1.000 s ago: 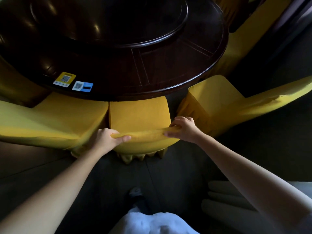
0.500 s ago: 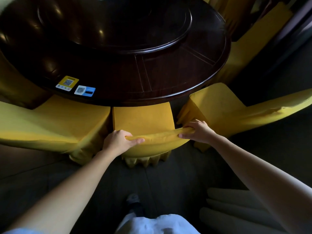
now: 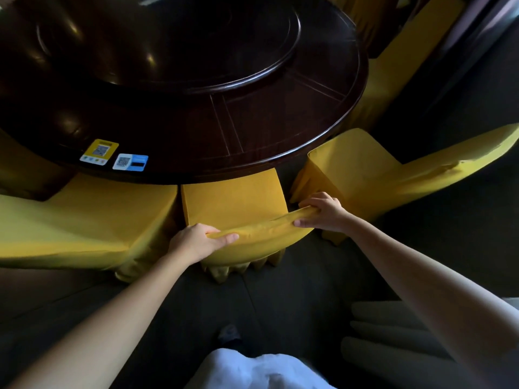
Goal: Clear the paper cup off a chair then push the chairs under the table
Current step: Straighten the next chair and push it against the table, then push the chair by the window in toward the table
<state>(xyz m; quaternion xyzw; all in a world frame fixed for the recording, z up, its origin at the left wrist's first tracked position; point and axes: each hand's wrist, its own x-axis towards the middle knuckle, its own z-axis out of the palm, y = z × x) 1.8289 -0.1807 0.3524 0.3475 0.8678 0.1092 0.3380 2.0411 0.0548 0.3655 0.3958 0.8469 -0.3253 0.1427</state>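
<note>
A chair in a yellow cover stands in front of me, its seat partly under the round dark wooden table. My left hand grips the left end of the chair's top rail. My right hand grips the right end of the same rail. No paper cup is in view.
Another yellow-covered chair stands close on the left, and one on the right is angled away. A raised turntable sits on the table, with two QR stickers near its edge. Pale cushions lie on the dark floor at lower right.
Both hands have kept their grip on the rail. The chair and table have shifted lower and to the right in the view, with a little less of the seat showing in front of the table's edge.
</note>
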